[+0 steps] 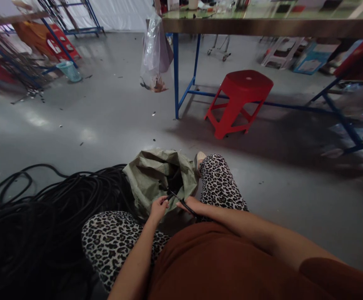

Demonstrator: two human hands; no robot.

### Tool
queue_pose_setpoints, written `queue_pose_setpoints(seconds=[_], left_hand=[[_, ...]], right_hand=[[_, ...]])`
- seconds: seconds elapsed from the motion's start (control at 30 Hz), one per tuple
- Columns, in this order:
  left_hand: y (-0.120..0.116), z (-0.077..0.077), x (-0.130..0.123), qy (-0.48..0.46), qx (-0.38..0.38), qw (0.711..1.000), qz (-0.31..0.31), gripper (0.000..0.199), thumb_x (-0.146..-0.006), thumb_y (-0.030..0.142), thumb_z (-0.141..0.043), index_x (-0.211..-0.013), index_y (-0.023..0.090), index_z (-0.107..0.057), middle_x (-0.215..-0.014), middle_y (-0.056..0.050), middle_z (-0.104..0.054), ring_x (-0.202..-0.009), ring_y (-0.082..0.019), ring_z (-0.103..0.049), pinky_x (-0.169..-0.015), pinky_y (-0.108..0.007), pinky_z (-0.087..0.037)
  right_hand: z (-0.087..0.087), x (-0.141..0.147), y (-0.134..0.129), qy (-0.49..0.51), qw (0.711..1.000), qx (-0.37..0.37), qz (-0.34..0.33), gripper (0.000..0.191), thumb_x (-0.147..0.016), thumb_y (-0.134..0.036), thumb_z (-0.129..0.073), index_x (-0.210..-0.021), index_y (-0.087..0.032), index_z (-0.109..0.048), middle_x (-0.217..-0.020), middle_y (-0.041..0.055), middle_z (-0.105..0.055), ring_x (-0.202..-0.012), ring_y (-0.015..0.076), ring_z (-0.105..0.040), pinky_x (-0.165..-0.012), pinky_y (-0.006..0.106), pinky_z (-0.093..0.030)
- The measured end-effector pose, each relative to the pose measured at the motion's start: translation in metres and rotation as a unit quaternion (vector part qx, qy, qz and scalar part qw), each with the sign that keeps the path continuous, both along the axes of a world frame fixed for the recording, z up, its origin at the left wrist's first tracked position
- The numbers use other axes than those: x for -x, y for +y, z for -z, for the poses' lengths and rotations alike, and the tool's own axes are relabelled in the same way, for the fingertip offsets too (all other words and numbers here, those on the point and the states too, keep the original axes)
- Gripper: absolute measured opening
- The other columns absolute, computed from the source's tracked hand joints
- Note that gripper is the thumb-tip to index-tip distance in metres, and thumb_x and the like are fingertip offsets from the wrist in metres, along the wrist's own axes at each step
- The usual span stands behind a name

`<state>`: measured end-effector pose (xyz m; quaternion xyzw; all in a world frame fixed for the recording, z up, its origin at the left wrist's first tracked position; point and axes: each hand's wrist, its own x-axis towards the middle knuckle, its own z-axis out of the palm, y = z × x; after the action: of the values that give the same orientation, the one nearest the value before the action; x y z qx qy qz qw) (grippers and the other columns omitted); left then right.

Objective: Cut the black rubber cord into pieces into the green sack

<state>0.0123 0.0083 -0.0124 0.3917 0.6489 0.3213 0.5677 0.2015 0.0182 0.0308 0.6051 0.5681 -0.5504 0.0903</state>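
My left hand [159, 207] is closed, pinching a short end of black cord [170, 196] over the mouth of an open green woven sack [137, 171]. Beside it, my right hand [192, 205] grips a pair of scissors [187, 206] with dark handles. The blades point up and left, close to the cord's end; whether they touch it I cannot make out. Dark pieces [175, 180] lie inside the sack, which stands between my knees. A large heap of black cord [100, 187], thick and tube-like, spreads over the floor on the left.
A red plastic stool [247, 79] stands ahead, by a long table [272, 28] with blue legs. From the table's left corner hangs a clear plastic bag [156, 50]. A light-blue basket [69, 71] sits farther left. Small scraps dot the grey floor [112, 121].
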Motion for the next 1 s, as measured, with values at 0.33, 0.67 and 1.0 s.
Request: queue_pose_setpoints(seconds=[0.33,0.67,1.0], left_hand=[[0.001,0.004,-0.001,-0.01,-0.004,1.0,-0.024,0.028,-0.06,0.028,-0.066,-0.084,0.012,-0.068,-0.064,-0.001,-0.066,-0.054,-0.012,-0.058,-0.06,-0.026,-0.047],[0.003,0.003,0.001,0.009,-0.036,0.998,-0.049,0.027,-0.061,0.028,-0.066,-0.084,0.013,-0.068,-0.067,-0.001,-0.066,-0.057,-0.012,-0.058,-0.061,-0.026,-0.047],[0.002,0.003,0.0,0.014,-0.031,0.999,-0.041,0.029,-0.06,0.029,-0.065,-0.085,0.014,-0.067,-0.068,-0.001,-0.067,-0.057,-0.012,-0.058,-0.062,-0.026,-0.047]], right_hand=[[0.008,-0.004,0.003,0.015,0.995,0.031,0.09,0.059,-0.081,-0.07,-0.054,-0.06,-0.015,-0.055,-0.05,0.0017,-0.053,-0.04,0.0127,-0.054,-0.041,0.021,-0.046],[0.019,-0.004,-0.001,0.106,0.985,0.095,0.093,0.049,-0.088,-0.058,-0.055,-0.073,-0.012,-0.059,-0.05,-0.0018,-0.051,-0.043,0.0098,-0.05,-0.039,0.017,-0.04],[0.012,0.0,0.001,0.109,0.982,0.119,0.102,0.052,-0.086,-0.063,-0.054,-0.077,-0.012,-0.058,-0.053,-0.0018,-0.054,-0.043,0.0097,-0.053,-0.038,0.016,-0.04]])
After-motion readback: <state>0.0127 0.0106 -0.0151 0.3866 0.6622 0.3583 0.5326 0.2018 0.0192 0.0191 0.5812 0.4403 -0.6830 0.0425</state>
